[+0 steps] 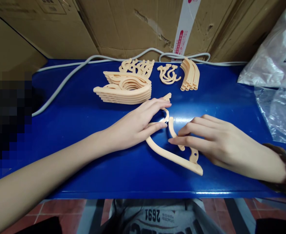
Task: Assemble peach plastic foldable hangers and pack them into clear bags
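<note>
On the blue table, a beige curved plastic frame lies in front of me. My left hand rests over its upper left part, thumb and fingers on either side of a curved section. A small curved beige piece sits just right of that section. My right hand is at this small piece, with its index finger and thumb around it. Part of the frame is hidden under my left hand. Behind the left hand stands a stack of similar beige frames.
Beige hooks lie in a group at the back, beside a bundle of curved beige pieces. More hooks are behind the stack. A white cable runs along cardboard boxes. Plastic bags are at the right.
</note>
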`<move>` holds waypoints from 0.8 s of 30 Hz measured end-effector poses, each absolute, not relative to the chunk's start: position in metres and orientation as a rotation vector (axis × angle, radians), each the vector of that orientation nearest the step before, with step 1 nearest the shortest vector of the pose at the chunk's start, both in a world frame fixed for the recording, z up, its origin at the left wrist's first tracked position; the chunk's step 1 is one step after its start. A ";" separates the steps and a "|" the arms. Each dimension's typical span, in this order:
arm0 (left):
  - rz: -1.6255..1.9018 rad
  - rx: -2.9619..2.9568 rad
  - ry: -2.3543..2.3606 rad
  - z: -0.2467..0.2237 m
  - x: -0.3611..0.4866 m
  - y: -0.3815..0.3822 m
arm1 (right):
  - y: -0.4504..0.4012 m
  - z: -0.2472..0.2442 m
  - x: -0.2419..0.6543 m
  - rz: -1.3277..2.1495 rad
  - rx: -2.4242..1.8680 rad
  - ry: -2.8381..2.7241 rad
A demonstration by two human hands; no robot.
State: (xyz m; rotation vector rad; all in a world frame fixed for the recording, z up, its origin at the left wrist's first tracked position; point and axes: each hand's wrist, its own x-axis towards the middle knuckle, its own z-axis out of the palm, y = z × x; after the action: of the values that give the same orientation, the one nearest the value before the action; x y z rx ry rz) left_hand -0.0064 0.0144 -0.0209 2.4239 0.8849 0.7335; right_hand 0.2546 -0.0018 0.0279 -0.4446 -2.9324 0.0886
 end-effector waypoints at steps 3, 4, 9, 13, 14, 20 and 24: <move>0.729 2.438 0.878 -0.021 -0.006 0.015 | -0.006 0.029 0.252 0.270 -0.428 -2.945; 0.724 2.437 0.878 -0.021 -0.006 0.015 | -0.008 0.028 0.250 0.307 -0.426 -2.937; 0.713 2.430 0.908 -0.020 -0.004 0.014 | -0.019 0.024 0.244 0.326 -0.452 -2.870; 0.738 2.384 0.990 -0.019 0.000 0.010 | -0.027 0.021 0.240 0.282 -0.485 -2.876; 0.748 2.373 1.016 -0.019 0.001 0.009 | -0.028 0.020 0.239 0.279 -0.486 -2.878; 0.784 2.349 1.096 -0.018 0.007 0.006 | -0.029 0.018 0.236 0.309 -0.459 -2.866; 0.786 2.339 1.088 -0.017 0.006 0.006 | -0.028 0.019 0.236 0.354 -0.459 -2.861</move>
State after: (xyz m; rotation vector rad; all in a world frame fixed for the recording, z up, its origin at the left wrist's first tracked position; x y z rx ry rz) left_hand 0.0060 0.0064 -0.0172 2.3389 1.0877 0.7855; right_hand 0.2356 -0.0282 0.0192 -0.4590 -2.8608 0.3543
